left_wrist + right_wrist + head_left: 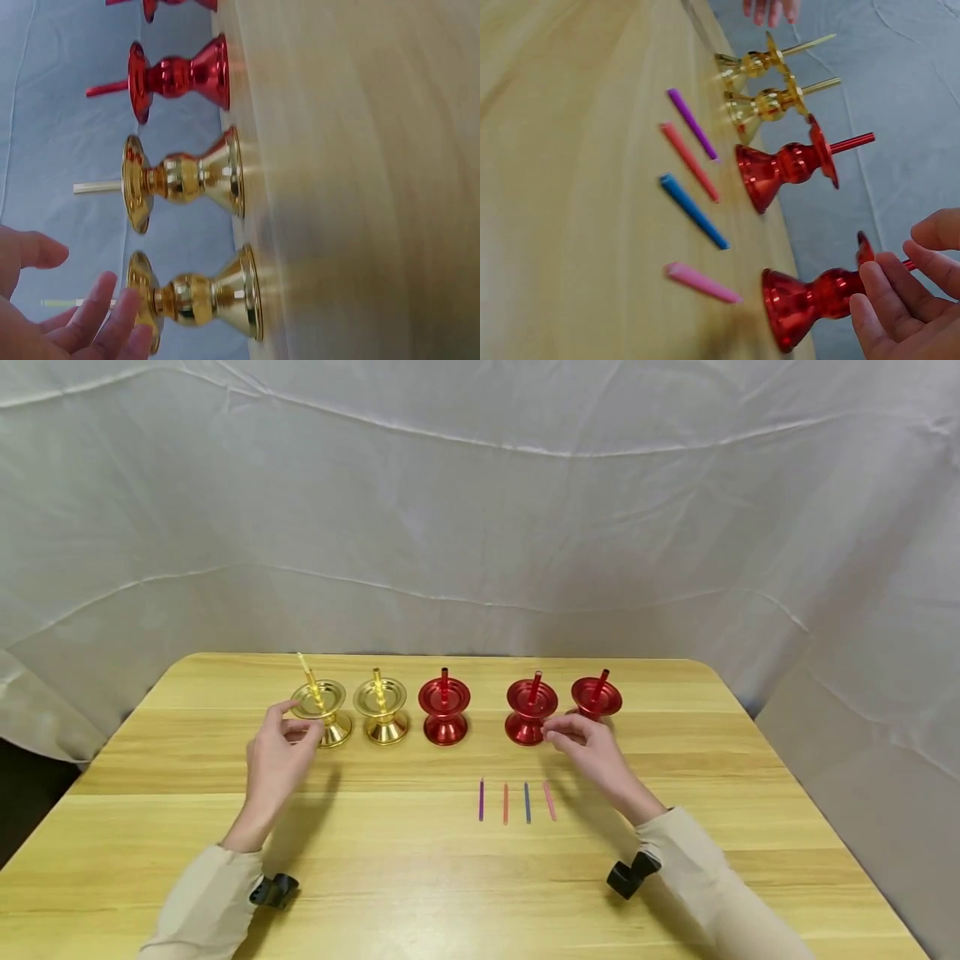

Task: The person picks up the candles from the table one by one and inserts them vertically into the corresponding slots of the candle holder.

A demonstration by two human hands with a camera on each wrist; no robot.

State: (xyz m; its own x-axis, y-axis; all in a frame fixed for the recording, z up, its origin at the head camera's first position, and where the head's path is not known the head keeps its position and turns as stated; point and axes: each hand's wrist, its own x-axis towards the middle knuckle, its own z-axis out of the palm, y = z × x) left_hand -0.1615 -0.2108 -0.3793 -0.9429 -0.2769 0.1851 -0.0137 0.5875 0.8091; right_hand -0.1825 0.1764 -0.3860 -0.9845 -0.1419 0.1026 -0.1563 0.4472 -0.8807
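My left hand (276, 756) is held beside the leftmost gold candle holder (335, 727), thumb and fingers apart with nothing between them. A pale yellow candle (303, 663) stands, tilted slightly, in that holder's tube. The second gold candle holder (386, 727) has a bare tube. At the right, my right hand (592, 760) hovers by a red candle holder (523, 728), its fingers loosely bent and holding nothing; whether they touch the holder I cannot tell. On the table in front lie a purple candle (482, 800), an orange-red candle (506, 804), a blue candle (527, 803) and a pink candle (550, 801).
Another red candle holder (445, 728) stands mid-row, and a further red one (597, 696) at the right end, partly behind my right hand. All stand near the back of the wooden table (420, 893). A pale cloth (480, 527) hangs behind it.
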